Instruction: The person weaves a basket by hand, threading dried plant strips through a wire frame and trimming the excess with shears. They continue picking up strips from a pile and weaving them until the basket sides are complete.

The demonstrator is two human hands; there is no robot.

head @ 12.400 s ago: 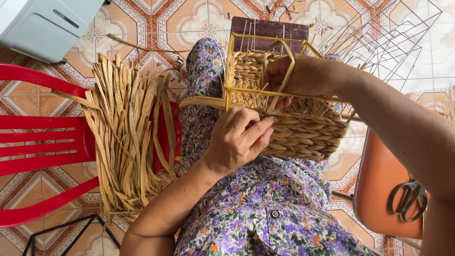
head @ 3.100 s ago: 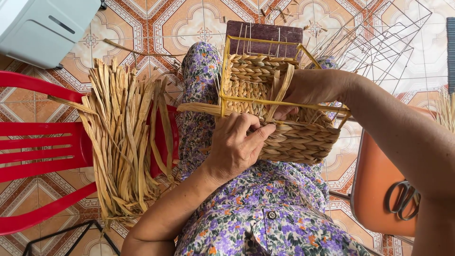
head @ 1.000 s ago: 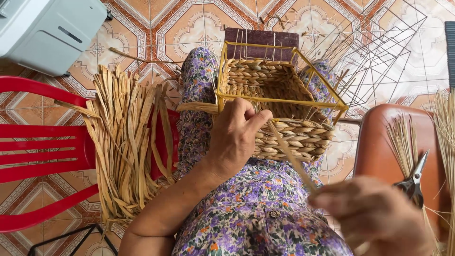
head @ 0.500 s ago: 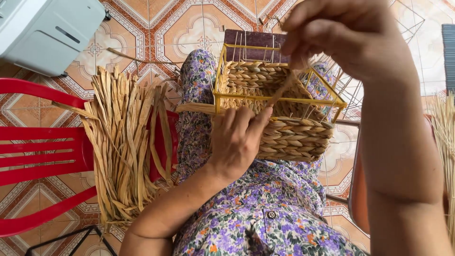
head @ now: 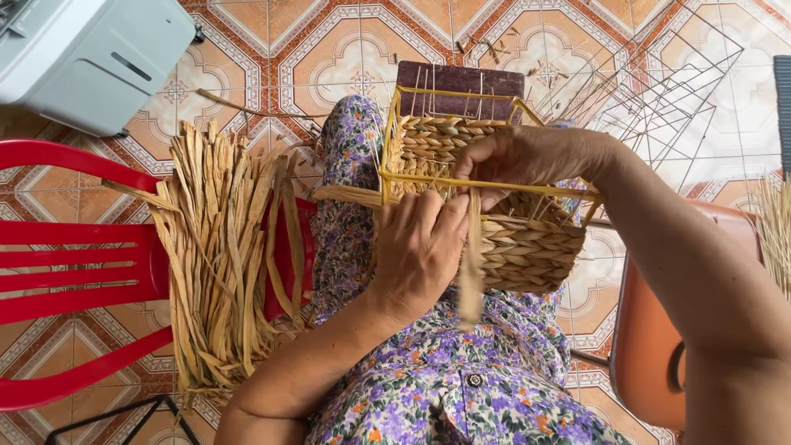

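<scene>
A half-woven straw basket on a yellow wire frame rests on my lap, over a purple flowered dress. My left hand presses against the basket's near side and steadies it. My right hand reaches over the frame's top edge and pinches a flat straw strand that hangs down over the front wall. The fingertips of both hands meet near the yellow rim.
A bundle of loose dried straw strips lies across a red plastic chair to my left. A grey-white box stands at top left. Bare wire frames lie on the tiled floor. An orange stool is at my right.
My right hand pulled the strand out low to the right, lifted it high above the basket, then came down onto the rim. The left hand stayed on the basket.
</scene>
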